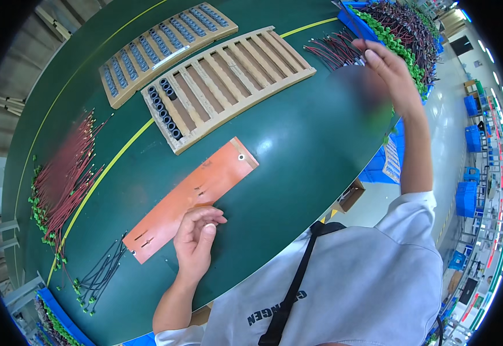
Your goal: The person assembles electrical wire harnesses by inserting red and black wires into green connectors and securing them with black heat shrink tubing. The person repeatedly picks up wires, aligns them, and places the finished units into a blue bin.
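Observation:
My right hand reaches out at the far right, its thumb and forefinger pinched on a thin dark wire that runs up past the bin's corner. Just below and left of those fingertips lies a bunch of dark red wires on the table. My left hand rests at the near edge of an orange-red flat board. Its fingers are loosely curled, the thumb stands apart, and nothing shows in it. The board lies slantwise and has a hole near each end and several dark slots or marks.
Beyond the board sits a slotted wooden tray, with dark round parts in its left end. Behind it, another tray holds rows of grey parts. Red wires and black wires lie at left. A blue bin brims with wires and green connectors.

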Action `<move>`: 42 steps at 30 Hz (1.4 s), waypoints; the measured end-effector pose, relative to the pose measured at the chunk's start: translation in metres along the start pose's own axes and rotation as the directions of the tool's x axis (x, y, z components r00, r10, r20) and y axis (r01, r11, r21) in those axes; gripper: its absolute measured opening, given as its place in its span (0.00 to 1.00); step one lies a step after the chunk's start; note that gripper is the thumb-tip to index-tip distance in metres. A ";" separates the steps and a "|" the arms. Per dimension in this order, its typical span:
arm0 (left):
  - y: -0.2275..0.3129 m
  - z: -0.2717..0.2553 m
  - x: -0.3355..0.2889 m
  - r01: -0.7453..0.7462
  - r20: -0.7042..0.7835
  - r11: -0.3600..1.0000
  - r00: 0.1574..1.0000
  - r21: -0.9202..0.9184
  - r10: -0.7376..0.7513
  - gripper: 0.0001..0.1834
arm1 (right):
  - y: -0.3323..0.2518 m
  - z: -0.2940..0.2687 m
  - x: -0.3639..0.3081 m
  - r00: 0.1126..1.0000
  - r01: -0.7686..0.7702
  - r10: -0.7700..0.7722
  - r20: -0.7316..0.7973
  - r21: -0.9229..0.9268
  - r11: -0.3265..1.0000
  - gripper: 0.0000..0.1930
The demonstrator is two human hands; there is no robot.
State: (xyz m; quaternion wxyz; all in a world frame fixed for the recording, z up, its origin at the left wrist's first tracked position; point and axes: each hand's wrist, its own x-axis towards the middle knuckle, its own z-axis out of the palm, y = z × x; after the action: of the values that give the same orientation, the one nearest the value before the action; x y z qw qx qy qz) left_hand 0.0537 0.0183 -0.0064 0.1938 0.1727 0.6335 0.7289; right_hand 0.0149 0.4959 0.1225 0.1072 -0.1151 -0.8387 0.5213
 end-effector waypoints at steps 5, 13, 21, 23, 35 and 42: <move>-0.003 0.006 0.006 -0.036 0.037 0.994 0.999 0.106 0.032 0.09 | 0.129 -0.130 0.090 0.961 -0.031 -0.165 -0.220 -0.684 0.729 0.21; -0.001 0.005 0.008 -0.117 0.055 0.948 0.993 0.297 0.106 0.07 | 0.208 -0.139 0.104 0.946 -0.189 -0.128 -0.298 -0.827 0.529 0.22; 0.002 0.008 0.009 -0.154 0.066 0.924 0.988 0.351 0.140 0.06 | 0.156 -0.106 0.032 0.963 -0.015 -0.207 -0.172 -0.804 0.595 0.20; 0.003 0.007 0.007 -0.182 0.073 0.908 0.983 0.377 0.166 0.05 | 0.116 -0.065 0.010 0.981 0.132 -0.193 -0.008 -0.703 0.699 0.17; 0.006 0.008 0.008 -0.195 0.109 0.884 0.981 0.425 0.164 0.04 | 0.110 -0.070 -0.018 0.877 0.188 -0.455 -0.152 -0.763 0.618 0.08; 0.007 0.009 0.008 -0.188 0.109 0.883 0.982 0.430 0.155 0.04 | 0.132 -0.109 -0.053 0.963 0.122 -0.269 -0.031 -0.837 0.533 0.07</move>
State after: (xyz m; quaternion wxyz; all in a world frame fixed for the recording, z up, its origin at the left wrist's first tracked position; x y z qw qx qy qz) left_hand 0.0507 0.0289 0.0022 0.1072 0.2932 0.7562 0.5751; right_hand 0.1088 0.6287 0.0476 0.1635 -0.0977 -0.9809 0.0395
